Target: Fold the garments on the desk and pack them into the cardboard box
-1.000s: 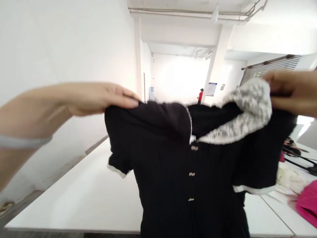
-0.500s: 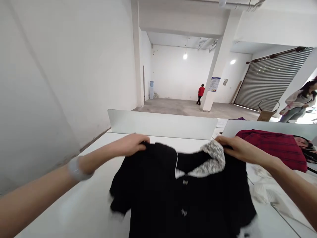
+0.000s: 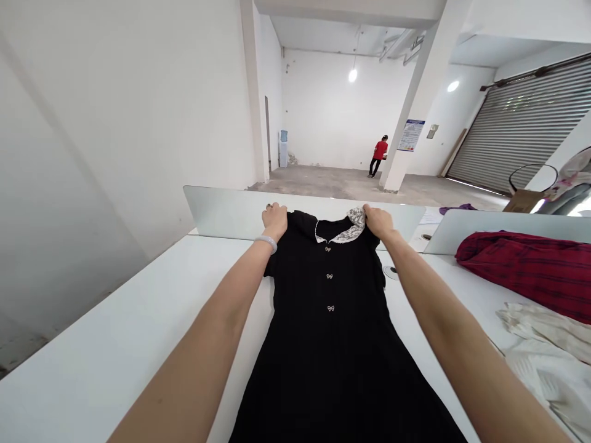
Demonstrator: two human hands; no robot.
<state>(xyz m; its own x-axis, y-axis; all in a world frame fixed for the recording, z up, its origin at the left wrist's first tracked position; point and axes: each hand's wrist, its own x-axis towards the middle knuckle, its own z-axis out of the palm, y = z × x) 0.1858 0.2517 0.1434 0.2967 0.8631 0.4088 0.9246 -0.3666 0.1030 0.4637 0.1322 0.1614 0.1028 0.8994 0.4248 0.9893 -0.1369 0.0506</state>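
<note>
A black dress [image 3: 330, 357] with a white lace collar [image 3: 353, 229] and bow-shaped ornaments down its front stretches toward me over the white table. My left hand [image 3: 276, 220] is closed on its left shoulder, a pale bangle round the wrist. At the other shoulder, beside the lace, my right hand [image 3: 379, 221] grips the cloth. Both arms reach far forward, close to the low divider. The collar's left half looks folded over and dark. The dress's lower end runs out of the picture.
A frosted divider [image 3: 221, 212] lines the white table's [image 3: 115, 320] far edge. To the right lie a red plaid garment [image 3: 526, 267] and white cloth [image 3: 549, 326]. A round cable hole [image 3: 390, 272] shows by the dress. A person in red [image 3: 379, 154] stands far back.
Both hands have moved forward, away from me, and closer together, carrying the dress's shoulders toward the divider. More of the dress's length now shows, drawn out straight.
</note>
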